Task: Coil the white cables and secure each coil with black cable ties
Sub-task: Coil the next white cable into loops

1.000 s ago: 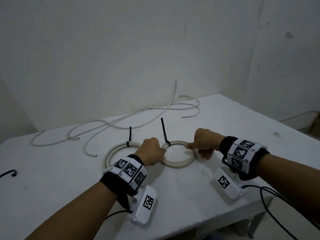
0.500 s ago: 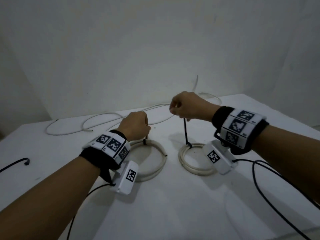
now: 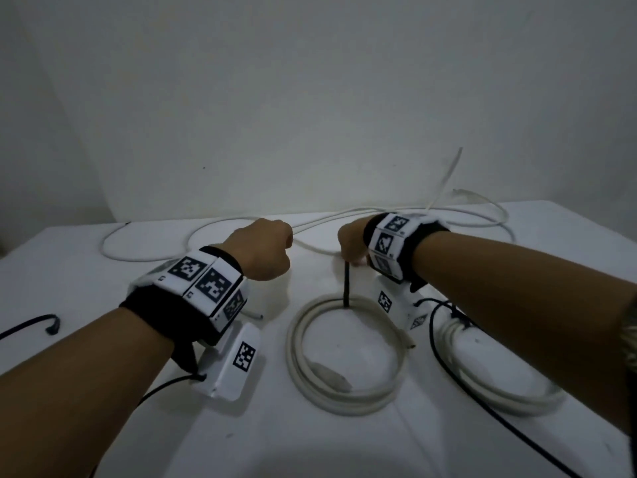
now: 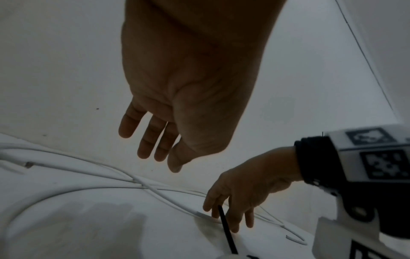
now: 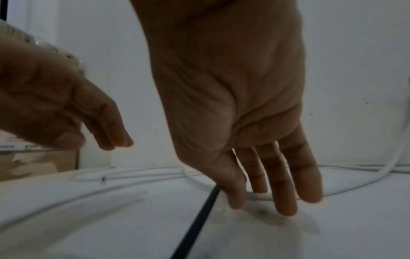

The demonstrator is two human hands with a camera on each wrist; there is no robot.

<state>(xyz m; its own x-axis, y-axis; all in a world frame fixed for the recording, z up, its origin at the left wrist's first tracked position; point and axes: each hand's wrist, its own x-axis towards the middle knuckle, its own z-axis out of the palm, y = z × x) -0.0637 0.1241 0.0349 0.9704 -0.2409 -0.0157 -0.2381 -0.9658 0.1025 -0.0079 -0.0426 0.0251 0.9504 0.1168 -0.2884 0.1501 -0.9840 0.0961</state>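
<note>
White table (image 3: 103, 426) under me carries two tied coils (image 3: 348, 353), and long loose cables (image 3: 220, 225) at the far edge are, I judge, not yet coiled. My right hand (image 3: 351, 244) pinches the upright tie tail (image 3: 346, 284); my left hand (image 3: 263, 248) hovers relaxed, holding nothing.

White table (image 3: 310, 443) against a bare grey wall (image 3: 275, 98).
</note>
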